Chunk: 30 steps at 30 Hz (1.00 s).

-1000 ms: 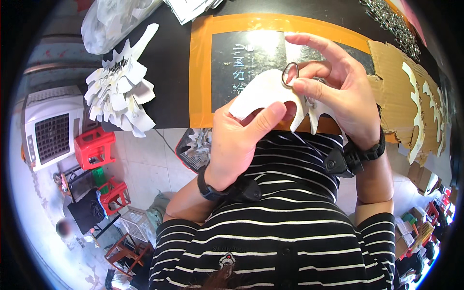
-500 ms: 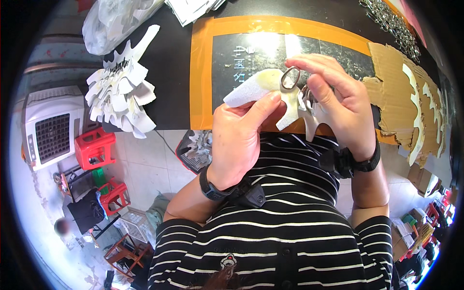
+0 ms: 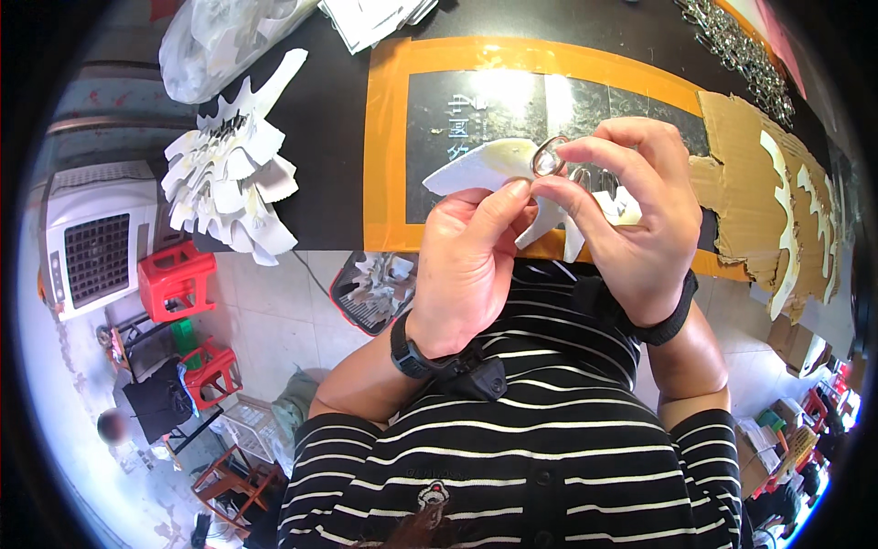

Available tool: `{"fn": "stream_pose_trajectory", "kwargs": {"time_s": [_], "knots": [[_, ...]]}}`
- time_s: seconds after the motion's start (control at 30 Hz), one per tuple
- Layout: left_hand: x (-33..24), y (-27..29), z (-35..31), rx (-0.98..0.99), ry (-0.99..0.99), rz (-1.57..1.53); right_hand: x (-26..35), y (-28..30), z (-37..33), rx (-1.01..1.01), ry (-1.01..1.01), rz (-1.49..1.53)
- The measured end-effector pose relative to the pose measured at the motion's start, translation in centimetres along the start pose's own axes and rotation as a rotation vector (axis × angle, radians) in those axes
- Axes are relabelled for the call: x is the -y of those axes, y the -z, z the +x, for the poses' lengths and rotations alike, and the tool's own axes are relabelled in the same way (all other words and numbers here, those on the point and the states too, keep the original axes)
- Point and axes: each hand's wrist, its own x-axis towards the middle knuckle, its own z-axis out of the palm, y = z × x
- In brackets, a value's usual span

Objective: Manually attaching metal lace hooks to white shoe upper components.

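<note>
Just over the near edge of the table, my left hand [image 3: 462,265] pinches a white, soft-looking cut strip [image 3: 480,169] with curved prongs between thumb and fingers. My right hand [image 3: 640,206] is closed on an oval metal ring [image 3: 549,163], its thumb and forefinger at the ring's right side. The ring stands upright against the strip, close to my left thumb tip. Further metal rings and white prongs show beneath my right fingers, partly hidden by them. Whether the ring goes around the strip, I cannot tell.
On the left lies a heap of toothed white strips [image 3: 238,174], below a clear plastic bag [image 3: 224,46]. Orange tape [image 3: 386,137] frames the dark work surface. At right are torn cardboard [image 3: 736,183] bearing white strips and a pile of metal rings [image 3: 741,55]. Below the table sits a basket [image 3: 343,293].
My right thumb and forefinger have come together on the ring and moved left toward my left hand. The ring has shifted slightly downward. My left hand has moved a little right.
</note>
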Motion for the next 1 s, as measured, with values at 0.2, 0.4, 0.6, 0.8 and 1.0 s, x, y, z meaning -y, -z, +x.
{"fn": "stream_pose_trajectory", "kwargs": {"time_s": [0.2, 0.4, 0.6, 0.8, 1.0], "knots": [[0.9, 1.4, 0.1, 0.045, 0.062, -0.099, 0.6, -0.1, 0.5, 0.071, -0.156, 0.086], [0.4, 0.5, -0.3, 0.043, 0.094, -0.044, -0.4, 0.6, 2.4, 0.242, -0.336, 0.326], [-3.8, 2.3, -2.4, 0.212, 0.505, 0.524, -3.3, 0.2, 4.7, 0.520, -0.189, 0.330], [-5.3, 2.8, -1.9, 0.445, -0.837, 1.838, -3.5, -1.9, 5.0, 0.753, 0.130, 0.209], [-2.2, 4.9, -1.0, 0.493, -0.875, 1.865, -2.4, -1.7, 4.5, 0.690, 0.255, 0.078]]}}
